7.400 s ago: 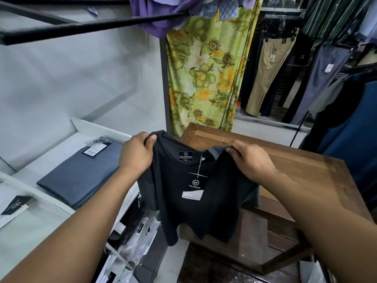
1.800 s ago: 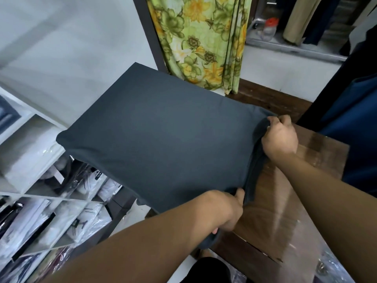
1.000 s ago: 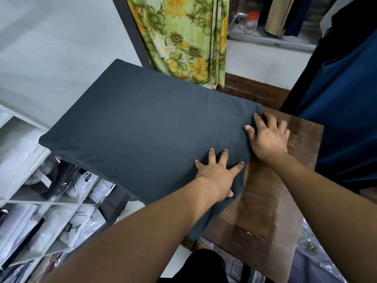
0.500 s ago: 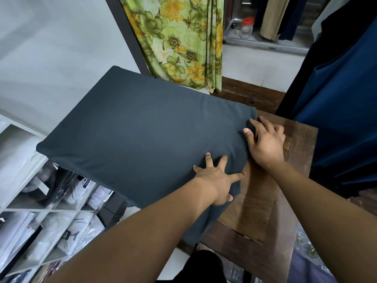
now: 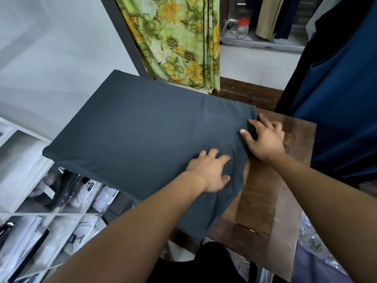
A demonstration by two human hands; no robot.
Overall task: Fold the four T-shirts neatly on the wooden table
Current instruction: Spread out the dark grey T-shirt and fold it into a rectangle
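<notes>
A dark slate-grey T-shirt (image 5: 142, 131) lies spread back-side up over the wooden table (image 5: 263, 193), its far end hanging past the table's left edge. My left hand (image 5: 210, 170) presses flat on the shirt's near right part, fingers spread. At the shirt's right edge my right hand (image 5: 263, 137) rests with fingers on the cloth and over a fold of fabric there. A lower flap of the shirt hangs over the table's near edge. No other T-shirts show.
White shelving (image 5: 40, 201) with bagged garments stands at the left, below the shirt. A green floral curtain (image 5: 177, 41) hangs behind the table. Dark blue clothing (image 5: 342, 94) hangs close on the right. A plastic jar (image 5: 242, 27) sits on the far floor.
Both hands stay on the shirt's right end. My left hand has slid slightly along the cloth, and my right hand's fingers have shifted at the edge. The shirt lies smoother.
</notes>
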